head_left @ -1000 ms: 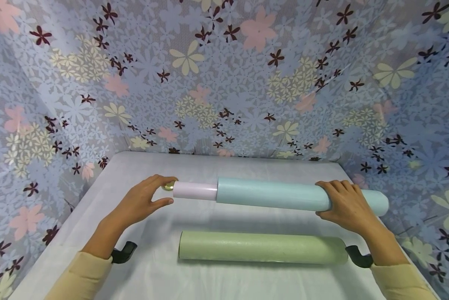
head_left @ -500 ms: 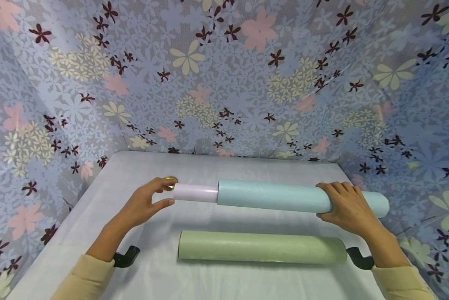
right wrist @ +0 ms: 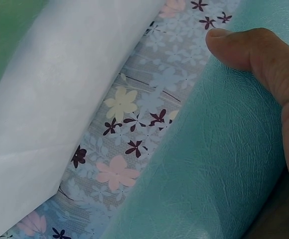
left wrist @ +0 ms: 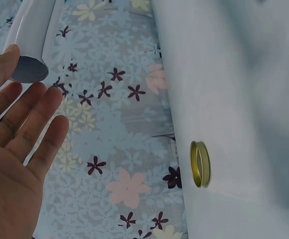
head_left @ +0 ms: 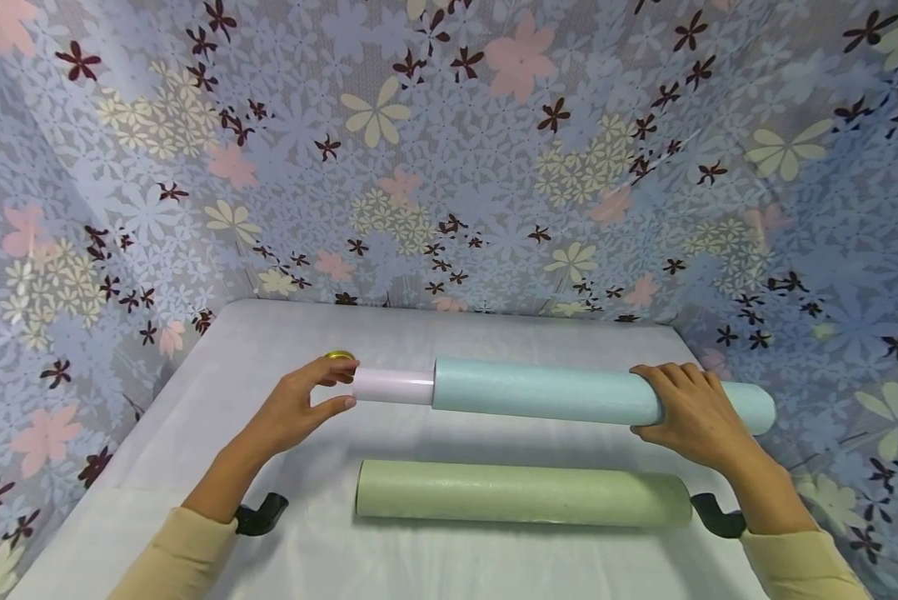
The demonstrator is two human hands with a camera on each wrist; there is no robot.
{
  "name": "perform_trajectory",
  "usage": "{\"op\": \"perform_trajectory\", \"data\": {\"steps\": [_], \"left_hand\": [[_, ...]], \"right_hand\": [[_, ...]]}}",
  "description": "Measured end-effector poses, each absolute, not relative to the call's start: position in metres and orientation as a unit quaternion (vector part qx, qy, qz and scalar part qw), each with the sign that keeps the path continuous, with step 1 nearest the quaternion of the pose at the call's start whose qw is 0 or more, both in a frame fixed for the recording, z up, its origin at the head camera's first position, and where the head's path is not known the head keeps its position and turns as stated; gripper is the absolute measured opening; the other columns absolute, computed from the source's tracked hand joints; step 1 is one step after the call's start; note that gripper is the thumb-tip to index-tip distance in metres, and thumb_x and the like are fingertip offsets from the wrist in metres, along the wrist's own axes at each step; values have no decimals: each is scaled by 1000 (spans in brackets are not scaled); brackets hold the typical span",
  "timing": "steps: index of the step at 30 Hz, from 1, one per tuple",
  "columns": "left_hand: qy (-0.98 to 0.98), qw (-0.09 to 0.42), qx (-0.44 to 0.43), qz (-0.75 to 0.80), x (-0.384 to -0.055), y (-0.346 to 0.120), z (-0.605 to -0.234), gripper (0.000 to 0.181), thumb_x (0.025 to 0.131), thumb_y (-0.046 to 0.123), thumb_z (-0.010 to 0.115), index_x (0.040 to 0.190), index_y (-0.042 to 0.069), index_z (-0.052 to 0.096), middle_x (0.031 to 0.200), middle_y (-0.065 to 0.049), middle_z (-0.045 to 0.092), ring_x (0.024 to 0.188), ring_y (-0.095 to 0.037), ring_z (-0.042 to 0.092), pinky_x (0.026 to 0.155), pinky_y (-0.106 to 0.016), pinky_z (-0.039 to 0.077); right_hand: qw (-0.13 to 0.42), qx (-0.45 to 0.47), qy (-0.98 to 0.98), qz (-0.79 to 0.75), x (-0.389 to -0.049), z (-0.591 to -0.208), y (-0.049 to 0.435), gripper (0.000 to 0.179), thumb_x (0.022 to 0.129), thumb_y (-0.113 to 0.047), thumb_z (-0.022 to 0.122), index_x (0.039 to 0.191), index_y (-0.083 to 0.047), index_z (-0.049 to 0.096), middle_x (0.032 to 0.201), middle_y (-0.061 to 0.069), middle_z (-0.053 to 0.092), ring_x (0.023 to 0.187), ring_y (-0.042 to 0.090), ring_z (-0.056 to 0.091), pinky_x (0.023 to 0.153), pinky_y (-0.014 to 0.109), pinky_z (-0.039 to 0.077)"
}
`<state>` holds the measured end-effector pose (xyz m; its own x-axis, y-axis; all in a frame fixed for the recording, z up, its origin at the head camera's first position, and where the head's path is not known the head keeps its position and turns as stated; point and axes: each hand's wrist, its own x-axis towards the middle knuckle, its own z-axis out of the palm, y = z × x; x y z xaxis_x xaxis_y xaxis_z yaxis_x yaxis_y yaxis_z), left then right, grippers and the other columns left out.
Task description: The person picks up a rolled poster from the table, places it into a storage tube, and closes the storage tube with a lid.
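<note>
A light-blue tube (head_left: 546, 392) with a textured surface is held above the table by my right hand (head_left: 692, 412), which wraps over it near its right end. A narrower pale pink tube (head_left: 395, 386) sticks out of its left end. My left hand (head_left: 291, 408) is at the pink tube's free end, thumb below and fingers above, not closed round it. In the left wrist view the thumb overlaps the rim of the hollow pink tube (left wrist: 32, 45), and I cannot tell if it touches. A gold ring (left wrist: 200, 164) stands on the table behind the left fingers, partly hidden in the head view.
A thick pale-green tube (head_left: 524, 493) lies across the white-covered table (head_left: 494, 562) in front of the blue one. Black curved pieces (head_left: 263, 514) sit at both wrists. Flowered cloth (head_left: 449, 167) hangs behind and at the sides.
My left hand has shifted slightly right, closer to the pink tube's end, and its fingers now cover more of the gold ring. My right hand and the blue tube have hardly moved.
</note>
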<state>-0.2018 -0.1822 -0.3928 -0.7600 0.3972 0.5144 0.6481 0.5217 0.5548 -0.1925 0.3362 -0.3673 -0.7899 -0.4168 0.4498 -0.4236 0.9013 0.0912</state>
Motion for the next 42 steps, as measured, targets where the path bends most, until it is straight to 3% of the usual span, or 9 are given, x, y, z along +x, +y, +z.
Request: {"op": "perform_trajectory", "data": {"steps": [21, 33, 42], "left_hand": [[-843, 139, -329, -403, -207, -141, -392, 43, 84, 20, 71, 125, 12, 58, 120, -6, 64, 107, -18, 61, 90, -38, 52], [-837, 156, -341, -399, -210, -120, -392, 38, 85, 22, 70, 121, 14, 61, 117, 0, 65, 107, -17, 61, 89, -37, 52], [-827, 169, -358, -400, -212, -109, -393, 35, 84, 18, 71, 117, 10, 62, 116, -3, 66, 108, -18, 62, 89, -38, 53]], "right_hand": [[225, 218, -949, 12, -193, -368, 329, 80, 54, -32, 88, 124, -13, 53, 111, 15, 62, 103, 39, 53, 81, 56, 38], [226, 216, -950, 8, -193, -368, 327, 80, 55, -32, 88, 124, -13, 53, 110, 15, 62, 102, 39, 53, 81, 56, 38], [236, 224, -946, 9, -193, -368, 327, 80, 54, -32, 88, 124, -13, 53, 109, 14, 63, 101, 38, 53, 80, 55, 38]]}}
